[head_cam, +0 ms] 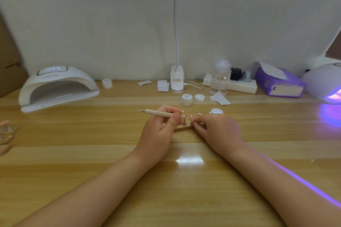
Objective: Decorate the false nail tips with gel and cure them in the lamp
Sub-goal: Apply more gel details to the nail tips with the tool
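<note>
Holding a pen tool [162, 113], the left hand [158, 125] dabs the nail tip [191, 117] the right hand [214, 127] pinches; curing in the lamp [59, 86] is left.

On the wooden tabletop [73, 153], the person's left hand [158, 125] grips a pale nail tool [160, 113] lying almost level, its metal point aimed left. The right hand [217, 131] pinches a small stand [184, 127] bearing a false nail tip [191, 118]. An open gel pot [216, 111] sits just behind the right hand, with a closed jar [186, 99] and a loose lid [199, 97] farther back. A white curing lamp [57, 86] stands at the far left; another lamp [324, 83] glows violet at the right edge.
</note>
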`<state>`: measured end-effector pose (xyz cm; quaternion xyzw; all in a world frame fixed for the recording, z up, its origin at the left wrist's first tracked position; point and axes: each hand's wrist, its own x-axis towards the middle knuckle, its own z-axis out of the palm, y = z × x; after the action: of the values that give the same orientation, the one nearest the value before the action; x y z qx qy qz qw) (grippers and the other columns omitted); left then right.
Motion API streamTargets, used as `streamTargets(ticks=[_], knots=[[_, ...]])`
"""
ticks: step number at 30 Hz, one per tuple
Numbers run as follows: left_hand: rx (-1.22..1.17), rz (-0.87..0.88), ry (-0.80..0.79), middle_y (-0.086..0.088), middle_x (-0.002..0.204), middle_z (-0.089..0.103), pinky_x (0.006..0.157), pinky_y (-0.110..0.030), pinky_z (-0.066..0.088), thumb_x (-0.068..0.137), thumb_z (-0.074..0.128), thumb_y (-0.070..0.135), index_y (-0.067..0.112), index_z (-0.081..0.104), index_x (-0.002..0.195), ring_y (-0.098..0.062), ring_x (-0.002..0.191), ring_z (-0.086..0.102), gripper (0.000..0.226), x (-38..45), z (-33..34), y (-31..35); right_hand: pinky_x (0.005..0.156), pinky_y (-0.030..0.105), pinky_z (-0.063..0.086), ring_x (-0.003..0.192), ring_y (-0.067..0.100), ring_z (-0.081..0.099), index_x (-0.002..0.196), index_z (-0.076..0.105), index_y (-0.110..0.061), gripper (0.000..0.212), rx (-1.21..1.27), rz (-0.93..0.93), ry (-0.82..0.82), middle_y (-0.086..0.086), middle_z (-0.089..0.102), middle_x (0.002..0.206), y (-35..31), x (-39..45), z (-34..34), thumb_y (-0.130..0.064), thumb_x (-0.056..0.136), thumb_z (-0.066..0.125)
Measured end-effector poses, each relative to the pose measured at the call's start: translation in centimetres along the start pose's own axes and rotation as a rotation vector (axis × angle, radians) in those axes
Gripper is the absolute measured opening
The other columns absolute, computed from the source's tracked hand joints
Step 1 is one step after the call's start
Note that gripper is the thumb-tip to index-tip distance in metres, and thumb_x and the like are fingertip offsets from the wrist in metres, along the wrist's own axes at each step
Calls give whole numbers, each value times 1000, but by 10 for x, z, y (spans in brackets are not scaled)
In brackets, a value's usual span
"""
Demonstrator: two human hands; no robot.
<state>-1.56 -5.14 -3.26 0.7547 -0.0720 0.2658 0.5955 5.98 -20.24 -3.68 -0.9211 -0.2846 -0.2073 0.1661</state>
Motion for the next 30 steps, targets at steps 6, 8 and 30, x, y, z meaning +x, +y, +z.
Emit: streamTargets(ticks=[6, 8, 30], knots=[[37, 17, 27, 16, 73, 67, 69, -10, 45, 94, 52, 17, 16, 60, 90, -1, 75, 64, 9, 0, 1, 0, 50, 25, 37, 62, 11, 53, 85, 74, -22, 15, 183, -11, 103, -9, 59, 62, -3, -5, -3, -29, 87, 61], [46, 28, 39, 14, 74, 68, 70, -12, 46, 95, 52, 18, 18, 60, 90, -3, 75, 64, 9, 0, 0, 0, 53, 24, 40, 63, 6, 49, 84, 72, -25, 10, 234, 10, 92, -14, 53, 62, -4, -4, -5, -27, 84, 63], [66, 55, 87, 8, 83, 70, 73, -35, 54, 87, 54, 29, 29, 60, 88, -10, 81, 67, 6, -3, 0, 3, 59, 10, 38, 65, 1, 53, 85, 70, -19, 4, 468, 1, 86, -20, 57, 72, -6, -8, -9, -21, 85, 66]])
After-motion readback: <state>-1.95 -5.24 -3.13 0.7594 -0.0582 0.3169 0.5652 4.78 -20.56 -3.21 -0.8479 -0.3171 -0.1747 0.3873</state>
